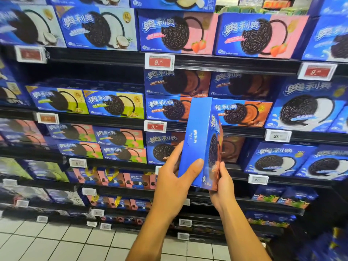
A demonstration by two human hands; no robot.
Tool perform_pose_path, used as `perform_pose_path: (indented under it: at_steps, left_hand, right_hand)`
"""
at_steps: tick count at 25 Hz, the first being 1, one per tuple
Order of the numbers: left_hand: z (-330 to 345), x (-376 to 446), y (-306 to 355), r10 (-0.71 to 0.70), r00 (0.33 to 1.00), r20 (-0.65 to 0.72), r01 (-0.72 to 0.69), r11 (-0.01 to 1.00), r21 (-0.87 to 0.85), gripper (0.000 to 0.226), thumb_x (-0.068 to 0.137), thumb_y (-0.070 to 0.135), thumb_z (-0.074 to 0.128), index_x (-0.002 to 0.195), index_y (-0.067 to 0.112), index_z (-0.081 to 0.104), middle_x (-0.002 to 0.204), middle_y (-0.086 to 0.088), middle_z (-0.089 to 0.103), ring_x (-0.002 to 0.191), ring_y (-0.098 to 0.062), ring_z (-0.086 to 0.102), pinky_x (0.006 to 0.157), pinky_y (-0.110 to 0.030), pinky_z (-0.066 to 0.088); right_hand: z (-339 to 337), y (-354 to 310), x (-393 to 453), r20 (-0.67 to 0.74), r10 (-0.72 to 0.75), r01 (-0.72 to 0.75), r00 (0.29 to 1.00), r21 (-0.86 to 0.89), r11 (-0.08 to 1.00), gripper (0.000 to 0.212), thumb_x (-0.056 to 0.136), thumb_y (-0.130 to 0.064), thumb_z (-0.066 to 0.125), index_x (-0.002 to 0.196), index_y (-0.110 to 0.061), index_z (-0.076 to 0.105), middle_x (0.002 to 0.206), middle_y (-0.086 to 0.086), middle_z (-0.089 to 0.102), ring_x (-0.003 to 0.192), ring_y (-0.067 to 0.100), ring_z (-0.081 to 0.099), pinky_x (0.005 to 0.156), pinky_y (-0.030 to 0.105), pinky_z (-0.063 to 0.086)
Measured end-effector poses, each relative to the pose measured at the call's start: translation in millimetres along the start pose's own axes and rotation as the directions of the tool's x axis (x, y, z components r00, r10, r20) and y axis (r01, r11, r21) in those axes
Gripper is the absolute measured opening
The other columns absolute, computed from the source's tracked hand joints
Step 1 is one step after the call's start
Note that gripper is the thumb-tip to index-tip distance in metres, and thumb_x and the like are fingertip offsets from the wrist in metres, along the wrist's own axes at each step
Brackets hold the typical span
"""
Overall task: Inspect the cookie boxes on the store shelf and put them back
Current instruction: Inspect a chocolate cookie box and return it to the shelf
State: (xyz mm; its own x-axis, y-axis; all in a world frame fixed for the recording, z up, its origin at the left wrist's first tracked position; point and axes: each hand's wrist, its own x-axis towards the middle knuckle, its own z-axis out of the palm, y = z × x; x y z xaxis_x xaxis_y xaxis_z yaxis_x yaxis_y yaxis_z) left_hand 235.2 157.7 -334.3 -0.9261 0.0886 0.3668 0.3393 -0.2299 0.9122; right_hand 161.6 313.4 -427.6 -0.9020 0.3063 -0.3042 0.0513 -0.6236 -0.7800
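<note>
Chocolate Oreo box [195,140] held upright off shelf [207,127], side panel toward camera for reading. Left hand [175,178] and right hand [223,185] clasp its lower end.

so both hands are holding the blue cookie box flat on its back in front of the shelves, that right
Not quite. Both hands, left and right, do hold the blue cookie box in front of the shelves, but the head view shows it stood up on end, narrow side facing the camera, not flat.

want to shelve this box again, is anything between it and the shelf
Nothing visible. The box, held on end by the left hand and right hand, is in front of the shelf of chocolate boxes, with open air between.
</note>
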Motion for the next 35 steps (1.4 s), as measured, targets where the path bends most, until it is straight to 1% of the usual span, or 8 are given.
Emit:
perform_pose_path:
  at_steps: [7, 13, 16, 19, 21, 24, 29, 35]
  left_hand:
    - [-26, 7, -14, -0.036, 0.998, -0.052, 0.033, 0.998, -0.054, 0.050, 0.085, 0.038, 0.066, 0.127, 0.060, 0.051, 0.136, 0.022, 0.059, 0.122, -0.001, 0.059, 0.093, -0.020, 0.053]
    - [-65, 46, -50, -0.183, 0.964, -0.194, 0.199, 0.977, 0.071, 0.042, 0.098, 0.042, 0.053, 0.139, 0.042, 0.048, 0.150, 0.005, 0.046, 0.137, -0.017, 0.046, 0.114, -0.048, 0.038]
    - [-68, 58, -74, -0.291, 0.948, -0.125, 0.271, 0.949, -0.161, 0.039, 0.103, 0.037, 0.047, 0.142, 0.030, 0.049, 0.143, 0.003, 0.057, 0.126, -0.017, 0.059, 0.100, -0.046, 0.051]
    - [-55, 58, -94, -0.400, 0.915, -0.054, 0.357, 0.864, -0.355, 0.027, 0.105, 0.022, 0.041, 0.125, 0.023, 0.059, 0.116, 0.006, 0.074, 0.100, -0.010, 0.071, 0.079, -0.033, 0.059]
    - [-44, 59, -105, -0.466, 0.883, -0.056, 0.394, 0.801, -0.450, 0.030, 0.106, 0.012, 0.037, 0.129, 0.016, 0.056, 0.114, 0.003, 0.074, 0.103, -0.013, 0.069, 0.091, -0.037, 0.056]
    - [-35, 63, -113, -0.550, 0.835, -0.011, 0.441, 0.683, -0.582, 0.040, 0.107, 0.012, 0.033, 0.144, 0.004, 0.043, 0.136, -0.015, 0.060, 0.129, -0.032, 0.054, 0.114, -0.054, 0.034]
    - [-31, 61, -111, -0.571, 0.815, 0.102, 0.521, 0.643, -0.561, 0.048, 0.090, 0.037, 0.051, 0.131, 0.013, 0.060, 0.127, -0.016, 0.067, 0.117, -0.034, 0.064, 0.110, -0.065, 0.033]
    - [-38, 54, -114, -0.580, 0.813, 0.056, 0.498, 0.642, -0.583, 0.059, 0.087, 0.032, 0.054, 0.141, 0.010, 0.051, 0.137, -0.020, 0.059, 0.130, -0.038, 0.052, 0.111, -0.065, 0.032]
  right_hand:
    - [-13, -15, 0, -0.038, -0.052, 0.054, 0.998, 0.044, 0.998, 0.031, 0.106, -0.033, 0.046, 0.116, -0.016, 0.070, 0.096, 0.002, 0.080, 0.080, 0.015, 0.077, 0.057, 0.029, 0.060]
    - [-2, -66, -26, 0.097, -0.331, 0.340, 0.939, -0.096, 0.936, 0.030, 0.102, -0.023, 0.056, 0.128, -0.013, 0.066, 0.124, 0.011, 0.071, 0.106, 0.021, 0.069, 0.091, 0.039, 0.057]
    - [14, -87, -47, 0.131, -0.482, 0.498, 0.867, -0.282, 0.820, 0.027, 0.097, -0.021, 0.064, 0.124, -0.022, 0.067, 0.122, 0.008, 0.071, 0.110, 0.021, 0.066, 0.102, 0.043, 0.052]
    - [29, -100, -69, 0.233, -0.570, 0.602, 0.788, -0.487, 0.633, 0.047, 0.093, -0.023, 0.071, 0.137, -0.026, 0.058, 0.125, 0.002, 0.063, 0.108, 0.005, 0.062, 0.101, 0.028, 0.050]
    - [36, -101, -82, 0.319, -0.602, 0.663, 0.732, -0.534, 0.524, 0.057, 0.089, -0.023, 0.075, 0.141, -0.028, 0.053, 0.122, -0.004, 0.057, 0.102, -0.006, 0.058, 0.095, 0.013, 0.046]
    - [46, -90, -95, 0.385, -0.607, 0.691, 0.695, -0.589, 0.418, 0.069, 0.083, -0.034, 0.080, 0.145, -0.023, 0.051, 0.117, -0.013, 0.052, 0.110, -0.004, 0.055, 0.094, 0.010, 0.040]
    - [53, -84, -109, 0.489, -0.531, 0.699, 0.692, -0.635, 0.328, 0.077, 0.067, -0.069, 0.066, 0.136, -0.040, 0.051, 0.116, -0.028, 0.048, 0.110, -0.006, 0.053, 0.093, 0.016, 0.045]
    - [52, -77, -112, 0.536, -0.459, 0.701, 0.708, -0.610, 0.370, 0.056, 0.069, -0.069, 0.068, 0.118, -0.065, 0.041, 0.122, -0.033, 0.057, 0.114, -0.004, 0.056, 0.091, 0.028, 0.049]
